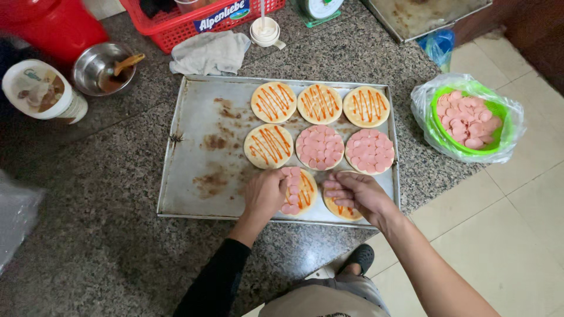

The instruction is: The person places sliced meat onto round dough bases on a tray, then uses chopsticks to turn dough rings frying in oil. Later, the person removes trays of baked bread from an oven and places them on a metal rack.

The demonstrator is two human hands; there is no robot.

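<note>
Here, baking tray (194,147) holds eight dough rounds; green bowl (437,126) holds sausage slices (469,120); both hands' grip unclear.

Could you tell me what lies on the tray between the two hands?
In the head view, a small round dough base with orange sauce stripes and some pink sausage slices lies between the left hand and right hand on the metal tray.

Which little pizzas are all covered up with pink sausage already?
The two in the middle row: the centre one and the right one. Pink slices hide their tops completely. The others show orange sauce stripes, like the one under the left hand, only partly covered.
</note>
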